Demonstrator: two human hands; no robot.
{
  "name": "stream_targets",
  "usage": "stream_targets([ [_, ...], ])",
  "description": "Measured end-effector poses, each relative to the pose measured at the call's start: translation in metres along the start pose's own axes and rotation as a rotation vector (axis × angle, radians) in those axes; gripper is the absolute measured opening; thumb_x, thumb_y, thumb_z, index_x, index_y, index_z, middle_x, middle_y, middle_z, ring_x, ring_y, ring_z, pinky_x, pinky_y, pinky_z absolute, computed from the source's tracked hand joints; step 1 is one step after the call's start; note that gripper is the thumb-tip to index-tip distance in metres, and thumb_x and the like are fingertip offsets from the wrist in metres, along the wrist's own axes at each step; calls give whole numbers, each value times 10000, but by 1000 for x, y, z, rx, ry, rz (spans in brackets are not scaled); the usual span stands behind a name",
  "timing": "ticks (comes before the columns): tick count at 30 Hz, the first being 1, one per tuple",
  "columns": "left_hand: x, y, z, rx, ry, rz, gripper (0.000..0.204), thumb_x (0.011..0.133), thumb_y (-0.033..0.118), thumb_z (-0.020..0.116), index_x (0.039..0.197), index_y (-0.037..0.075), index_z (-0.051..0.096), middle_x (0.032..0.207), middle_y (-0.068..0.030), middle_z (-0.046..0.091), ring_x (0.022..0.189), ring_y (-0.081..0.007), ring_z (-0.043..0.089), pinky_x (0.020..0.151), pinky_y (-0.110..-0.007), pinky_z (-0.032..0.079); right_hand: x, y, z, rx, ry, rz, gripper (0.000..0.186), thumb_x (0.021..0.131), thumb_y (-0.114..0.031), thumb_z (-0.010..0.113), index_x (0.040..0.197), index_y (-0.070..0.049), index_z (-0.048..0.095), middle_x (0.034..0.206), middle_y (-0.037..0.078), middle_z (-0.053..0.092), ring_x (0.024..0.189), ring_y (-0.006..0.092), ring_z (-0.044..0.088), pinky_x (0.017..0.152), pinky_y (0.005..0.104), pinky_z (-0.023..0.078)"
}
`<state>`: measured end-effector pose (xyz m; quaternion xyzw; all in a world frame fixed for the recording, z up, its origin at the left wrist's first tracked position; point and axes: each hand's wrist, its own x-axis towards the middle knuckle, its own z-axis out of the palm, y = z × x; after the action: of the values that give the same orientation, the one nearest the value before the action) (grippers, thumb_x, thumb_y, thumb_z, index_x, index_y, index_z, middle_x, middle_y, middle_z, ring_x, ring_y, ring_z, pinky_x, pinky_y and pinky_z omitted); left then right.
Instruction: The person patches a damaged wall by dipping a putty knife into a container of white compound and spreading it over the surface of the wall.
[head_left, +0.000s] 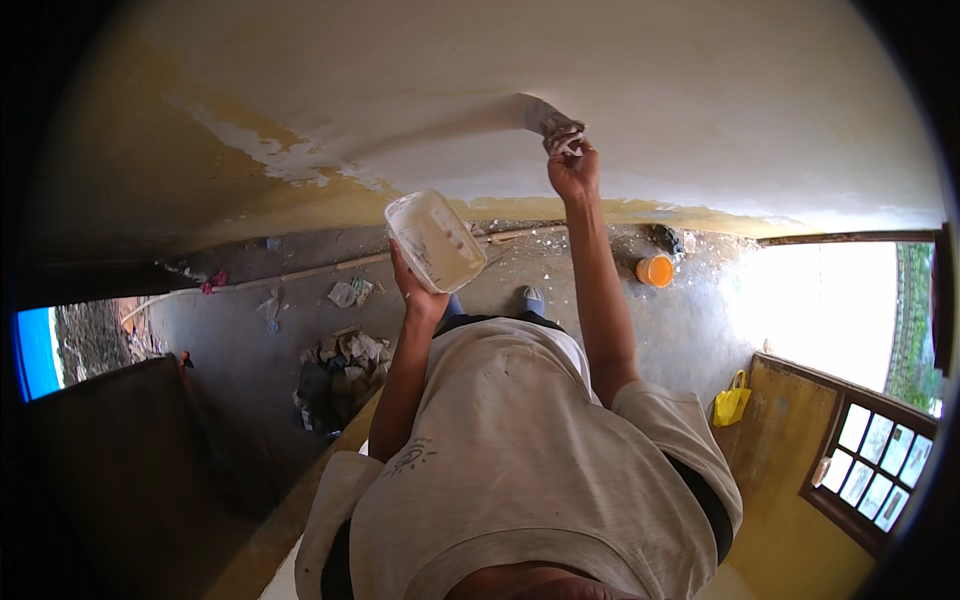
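Observation:
My left hand [416, 290] holds a white rectangular plastic tub [458, 262] from below and along its side. Streaks of pale paste smear the inside of the tub. Stretched out ahead, my right hand [575, 174] is closed around a putty knife [543, 113] smeared with white paste; its handle is mostly hidden in the fingers. The broad blade lies against the wall [700, 110], which is coated whitish here. Left of the blade, a patch of older yellow paint [240, 120] with ragged white edges shows on the same wall.
Along the wall's foot runs a long pale pole [330, 268] on the grey floor. An orange bucket [655, 271] stands to the right. Behind my left arm is a heap of crumpled bags [345, 365]. A yellow bag [732, 400] hangs near the doorway [820, 310]; white flecks litter the floor.

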<state>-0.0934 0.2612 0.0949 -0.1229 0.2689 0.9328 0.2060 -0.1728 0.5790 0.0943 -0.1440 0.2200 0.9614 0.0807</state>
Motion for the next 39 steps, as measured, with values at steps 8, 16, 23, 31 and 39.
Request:
stream_targets([
  [8,14,-38,27,-6,-18,-127,706,941,644,419,1474,185,356,1417,-45,469,1260,-256,497,1069,-467,398,-67,-119,35,-32,-150,-84,290,955,-87,479,1126,148,483,949,194,576,742,187,649,652,194,613],
  [16,1,-3,1,11,39,64,696,951,629,415,1479,181,345,1443,-44,446,1293,-273,466,1082,-487,378,-64,-25,-76,-567,80,-176,310,896,-65,506,1127,142,502,1043,217,621,764,203,629,675,245,560],
  [23,-35,62,-52,-19,161,280,668,959,597,443,1476,184,347,1454,-36,441,1317,-262,447,1095,-480,363,10,140,-164,-536,298,148,248,885,-56,512,1030,134,580,982,210,669,788,238,648,716,259,572],
  [31,-80,113,-74,-40,196,388,578,963,555,452,1432,219,422,1419,-12,487,1293,-265,484,1098,-508,359,73,240,-189,-465,258,253,238,926,-60,436,991,137,554,984,226,642,862,253,643,747,266,580],
  [39,-60,95,-68,-23,133,339,672,956,605,442,1480,195,345,1460,-34,435,1307,-270,459,1092,-491,370,79,124,-165,-417,152,5,322,965,-85,334,1070,137,543,1008,310,621,791,271,665,667,273,610],
])
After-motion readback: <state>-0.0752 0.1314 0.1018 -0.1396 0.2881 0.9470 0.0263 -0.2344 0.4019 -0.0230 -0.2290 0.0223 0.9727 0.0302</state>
